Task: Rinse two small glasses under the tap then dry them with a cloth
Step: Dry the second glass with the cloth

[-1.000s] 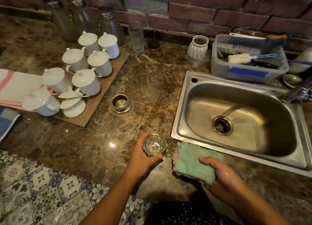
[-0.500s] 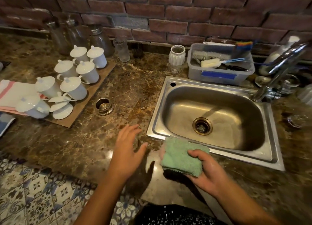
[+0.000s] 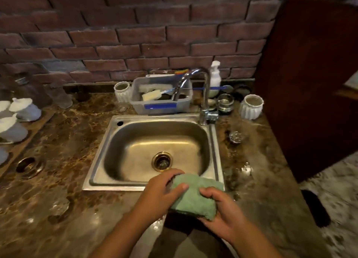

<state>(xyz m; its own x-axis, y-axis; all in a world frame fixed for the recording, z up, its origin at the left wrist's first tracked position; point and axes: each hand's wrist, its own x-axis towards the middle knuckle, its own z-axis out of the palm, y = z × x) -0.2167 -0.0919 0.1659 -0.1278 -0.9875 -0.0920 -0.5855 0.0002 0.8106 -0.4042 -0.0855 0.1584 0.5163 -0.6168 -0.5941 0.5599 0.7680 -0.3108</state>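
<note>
A folded green cloth [image 3: 195,196] hangs over the sink's front rim, gripped from both sides. My left hand [image 3: 160,193] holds its left edge and my right hand [image 3: 222,216] grips its right and underside. One small clear glass [image 3: 236,136] stands on the wet counter right of the sink. A blurred clear glass [image 3: 59,205] stands on the counter to the left of my hands. The chrome tap [image 3: 195,79] arches over the steel sink [image 3: 108,141]; no water runs.
A grey tub of brushes [image 3: 160,104], two white ribbed cups [image 3: 121,92] [image 3: 251,106], a soap pump [image 3: 215,75] and a glass bowl [image 3: 225,102] line the back. White lidded cups [image 3: 25,108] sit on a board at the left, near a metal ring [image 3: 29,166]. A dark cabinet [image 3: 310,83] stands at the right.
My left hand set the glass down on the counter, let go and moved right onto the cloth. The view has swung to the right, toward the sink.
</note>
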